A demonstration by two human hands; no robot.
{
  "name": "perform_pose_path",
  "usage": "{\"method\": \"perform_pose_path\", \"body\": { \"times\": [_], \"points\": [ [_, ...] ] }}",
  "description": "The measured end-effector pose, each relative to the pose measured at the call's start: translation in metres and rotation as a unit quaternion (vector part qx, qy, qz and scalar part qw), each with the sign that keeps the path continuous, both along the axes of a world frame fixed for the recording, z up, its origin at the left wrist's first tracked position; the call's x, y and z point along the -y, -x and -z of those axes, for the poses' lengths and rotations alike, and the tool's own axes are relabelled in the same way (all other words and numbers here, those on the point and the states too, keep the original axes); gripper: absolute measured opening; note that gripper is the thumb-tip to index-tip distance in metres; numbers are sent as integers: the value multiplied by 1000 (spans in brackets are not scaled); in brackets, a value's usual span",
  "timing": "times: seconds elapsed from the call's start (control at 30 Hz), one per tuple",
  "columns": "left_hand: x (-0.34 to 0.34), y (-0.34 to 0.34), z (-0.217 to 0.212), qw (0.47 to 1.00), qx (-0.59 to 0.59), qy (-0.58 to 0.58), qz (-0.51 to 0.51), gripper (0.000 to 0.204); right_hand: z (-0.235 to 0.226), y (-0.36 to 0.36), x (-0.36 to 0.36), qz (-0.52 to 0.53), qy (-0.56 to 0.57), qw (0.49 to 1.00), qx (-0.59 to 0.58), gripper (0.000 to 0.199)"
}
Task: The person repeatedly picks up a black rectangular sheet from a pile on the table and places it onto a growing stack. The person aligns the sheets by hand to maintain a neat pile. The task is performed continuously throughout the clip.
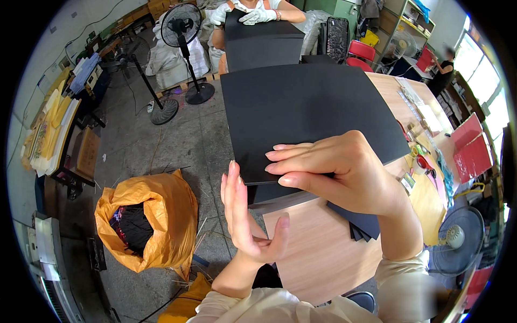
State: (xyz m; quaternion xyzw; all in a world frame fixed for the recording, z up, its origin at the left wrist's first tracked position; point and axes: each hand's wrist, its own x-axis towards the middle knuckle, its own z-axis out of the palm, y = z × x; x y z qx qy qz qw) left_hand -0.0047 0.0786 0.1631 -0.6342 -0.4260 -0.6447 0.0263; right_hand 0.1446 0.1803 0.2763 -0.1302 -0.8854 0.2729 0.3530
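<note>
Two hands work at one black sheet [307, 116], which hangs over the near-left corner of the wooden table [323, 253]. The right hand [339, 175] grips the sheet's near edge, fingers on top. The left hand [245, 218] stands open and flat, just beside that edge, holding nothing. More black sheets [361, 225] lie under the right wrist, and an orange bag [148, 220] sits on the floor left of the table.

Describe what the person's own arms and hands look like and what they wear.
Both hands are bare: no gloves, rings or watch show. The left hand and right hand have long, pale glossy nails. Cream-white rolled-up sleeves cover the upper arms, leaving the forearms uncovered.
</note>
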Motion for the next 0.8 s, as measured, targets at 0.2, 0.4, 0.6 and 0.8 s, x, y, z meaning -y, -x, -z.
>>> {"method": "perform_pose_path", "body": {
  "times": [0.2, 0.4, 0.6, 0.8],
  "points": [
    [-7, -6, 7, 996, 66, -57, 1, 82, -1, 2, 0, -7, 2, 1000, 1, 10],
    [-10, -7, 10, 993, 79, -79, 23, 81, 0, 0, -1, -3, -2, 1000, 3, 11],
    [-12, -9, 9, 985, 124, -107, 51, 83, -1, 2, 0, -6, 6, 1000, 3, 11],
    [-7, -4, -4, 997, 54, -50, -6, 85, -2, -1, 0, 3, 1, 1000, 7, 11]
  ]
}}
